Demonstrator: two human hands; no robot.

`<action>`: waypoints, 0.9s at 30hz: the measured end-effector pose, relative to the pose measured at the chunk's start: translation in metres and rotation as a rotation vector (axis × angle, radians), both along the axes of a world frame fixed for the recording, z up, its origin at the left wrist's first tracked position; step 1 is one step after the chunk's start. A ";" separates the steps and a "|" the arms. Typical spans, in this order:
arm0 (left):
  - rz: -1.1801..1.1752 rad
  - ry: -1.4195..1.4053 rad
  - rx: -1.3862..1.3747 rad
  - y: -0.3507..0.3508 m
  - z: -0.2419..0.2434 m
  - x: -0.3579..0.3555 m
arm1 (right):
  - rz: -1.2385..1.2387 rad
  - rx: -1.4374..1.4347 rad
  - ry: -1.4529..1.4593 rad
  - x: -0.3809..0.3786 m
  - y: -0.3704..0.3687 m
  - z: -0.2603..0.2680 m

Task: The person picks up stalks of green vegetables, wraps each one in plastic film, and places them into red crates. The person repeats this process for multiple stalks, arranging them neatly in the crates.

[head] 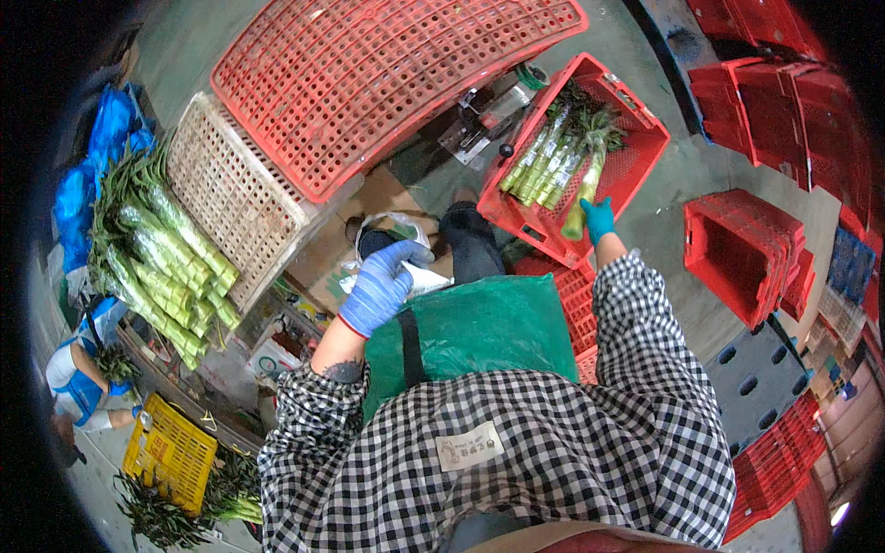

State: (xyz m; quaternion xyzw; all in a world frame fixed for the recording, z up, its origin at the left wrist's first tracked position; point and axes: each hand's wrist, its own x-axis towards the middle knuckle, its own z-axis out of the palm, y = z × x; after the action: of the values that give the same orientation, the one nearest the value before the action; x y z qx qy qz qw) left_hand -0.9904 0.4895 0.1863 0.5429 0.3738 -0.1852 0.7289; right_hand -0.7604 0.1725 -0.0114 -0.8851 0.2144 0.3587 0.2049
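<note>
My right hand, in a green glove, grips the cut end of a celtuce stalk inside a red plastic crate. The leafy end points away from me. Several more celtuce stalks in clear plastic wrapping lie beside it in that crate. My left hand wears a blue knitted glove with a red cuff. Its fingers are curled above a white plastic bag, and whether they hold any of it is hidden. Across my lap lies a green plastic sheet with a dark strap.
An overturned red crate and a whitish crate form a surface ahead. Wrapped celtuce is piled at the left. Stacked red crates stand right, by a grey pallet. A person is near a yellow crate.
</note>
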 end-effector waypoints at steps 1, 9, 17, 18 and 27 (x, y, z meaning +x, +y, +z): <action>0.029 0.037 -0.040 0.004 -0.001 -0.004 | 0.244 -0.258 0.022 0.006 0.010 -0.001; 0.414 -0.102 -0.105 0.048 0.006 -0.068 | 0.465 1.242 0.708 -0.107 0.215 0.133; 0.689 -0.077 0.198 0.085 0.044 -0.141 | 0.767 0.961 0.624 -0.194 0.343 0.246; 0.850 -0.187 0.111 0.085 0.052 -0.154 | 0.782 0.960 0.592 -0.205 0.354 0.252; 1.086 0.089 0.987 0.147 0.056 -0.271 | 0.699 1.170 0.273 -0.237 0.465 0.285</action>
State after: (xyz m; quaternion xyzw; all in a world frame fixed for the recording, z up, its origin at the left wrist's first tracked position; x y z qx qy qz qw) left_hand -1.2612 0.6367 0.2420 0.5380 0.6593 0.3700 0.3727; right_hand -0.9974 0.6372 0.2737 -0.5933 -0.2881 0.5683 0.4919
